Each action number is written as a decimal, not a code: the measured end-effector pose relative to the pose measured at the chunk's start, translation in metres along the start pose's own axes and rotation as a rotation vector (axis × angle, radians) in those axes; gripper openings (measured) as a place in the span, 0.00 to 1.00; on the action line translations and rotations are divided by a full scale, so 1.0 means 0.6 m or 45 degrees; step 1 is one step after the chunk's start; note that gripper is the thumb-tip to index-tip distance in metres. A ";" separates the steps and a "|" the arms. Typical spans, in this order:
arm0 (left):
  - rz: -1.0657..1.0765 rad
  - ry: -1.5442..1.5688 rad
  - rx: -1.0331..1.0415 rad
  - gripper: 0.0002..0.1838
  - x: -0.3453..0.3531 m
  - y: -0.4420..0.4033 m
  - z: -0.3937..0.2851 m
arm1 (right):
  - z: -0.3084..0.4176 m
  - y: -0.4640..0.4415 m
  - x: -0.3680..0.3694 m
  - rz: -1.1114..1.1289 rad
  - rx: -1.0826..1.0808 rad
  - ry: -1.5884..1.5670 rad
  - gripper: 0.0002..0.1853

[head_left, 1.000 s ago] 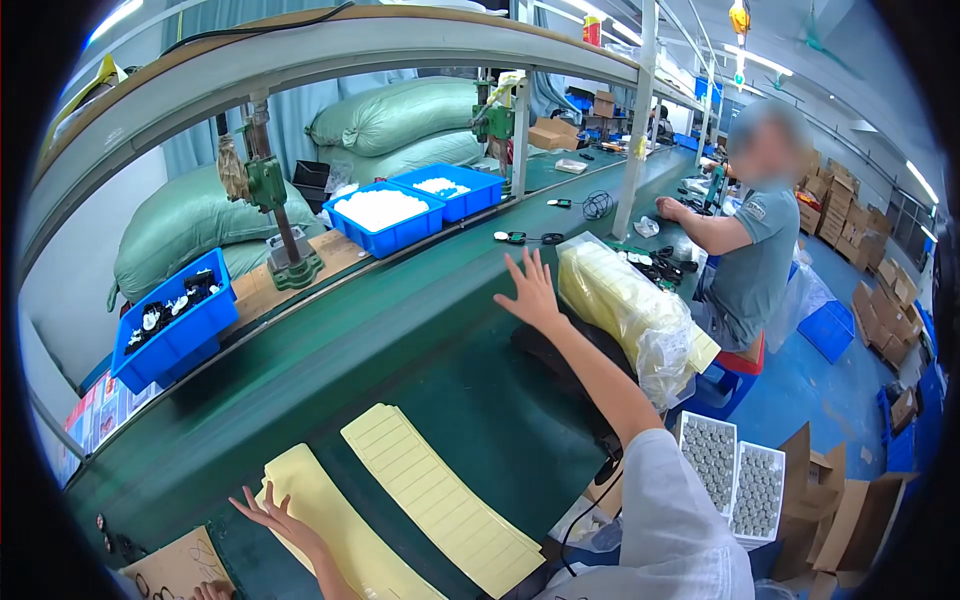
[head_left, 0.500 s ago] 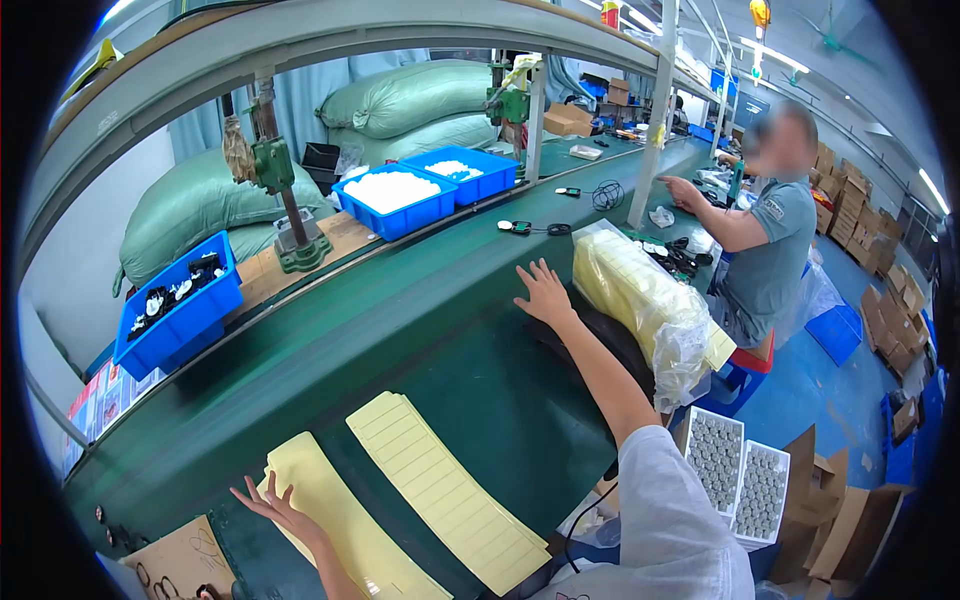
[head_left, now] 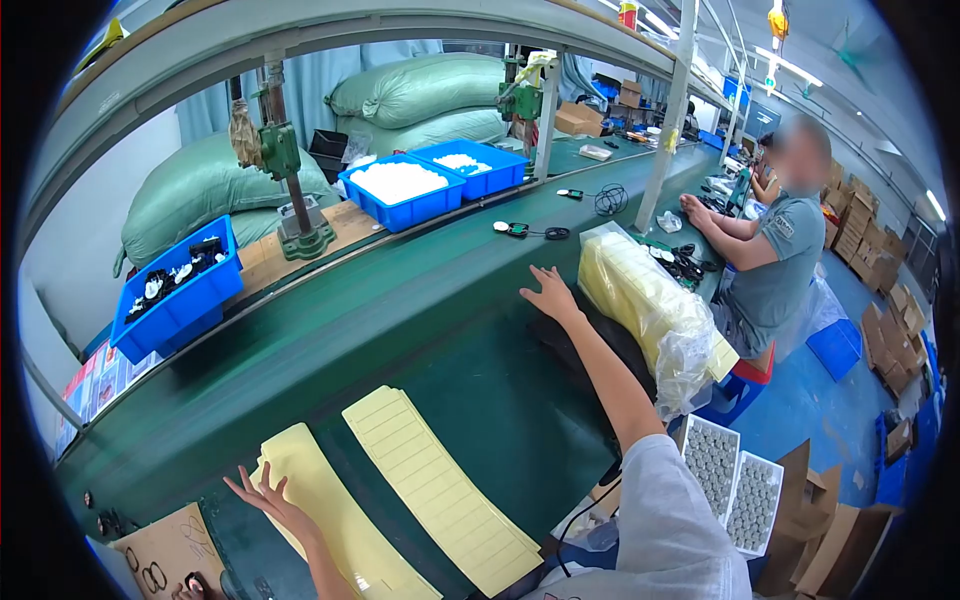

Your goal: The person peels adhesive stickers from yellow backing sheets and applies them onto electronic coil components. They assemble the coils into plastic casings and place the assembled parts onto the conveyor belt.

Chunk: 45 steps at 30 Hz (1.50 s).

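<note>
My left hand (head_left: 272, 500) is open, fingers spread, over the left edge of a stack of plain yellow sheets (head_left: 335, 510); I cannot tell if it touches them. To the right of that stack lies another stack of yellow sheets (head_left: 440, 485), marked with lines into strips. My right hand (head_left: 552, 296) reaches forward with its fingers apart and nothing in them, near the edge of the green conveyor belt (head_left: 400, 270). Beside the right forearm is a clear plastic bag of yellow sheets (head_left: 640, 295), with a dark item (head_left: 600, 345) partly hidden under the arm.
Blue bins (head_left: 400, 205) of white parts stand beyond the belt, near a green press stand (head_left: 300, 235). A small device with a coiled cable (head_left: 530, 231) lies on the belt. A co-worker (head_left: 775, 250) sits at right. White trays (head_left: 755, 500) and cardboard (head_left: 155, 560) flank me.
The co-worker's outstretched arm has drawn back, and both of that person's hands are now close together. The view has shifted slightly; my own hands have barely moved.
</note>
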<state>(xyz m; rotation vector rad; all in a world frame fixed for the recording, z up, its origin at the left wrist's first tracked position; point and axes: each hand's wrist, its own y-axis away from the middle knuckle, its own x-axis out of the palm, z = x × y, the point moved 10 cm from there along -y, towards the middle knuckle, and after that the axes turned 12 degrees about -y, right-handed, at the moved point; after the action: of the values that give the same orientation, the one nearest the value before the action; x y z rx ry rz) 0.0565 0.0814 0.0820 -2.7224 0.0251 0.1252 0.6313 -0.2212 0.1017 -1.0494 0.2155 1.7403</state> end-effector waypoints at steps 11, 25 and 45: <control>0.012 -0.013 -0.011 0.37 0.002 0.002 0.003 | -0.029 -0.012 0.018 0.099 0.107 -0.135 0.35; 0.037 -0.067 -0.028 0.38 0.006 0.007 -0.004 | -0.068 -0.056 0.008 0.110 0.345 -0.406 0.34; 0.024 -0.073 -0.093 0.40 0.017 0.012 -0.015 | -0.096 -0.150 0.051 0.167 0.068 0.592 0.24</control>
<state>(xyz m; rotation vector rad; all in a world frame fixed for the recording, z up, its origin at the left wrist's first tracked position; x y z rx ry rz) 0.0670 0.0712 0.0861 -2.7906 0.0307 0.2136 0.7357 -0.1948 0.0744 -1.4160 0.6303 1.5724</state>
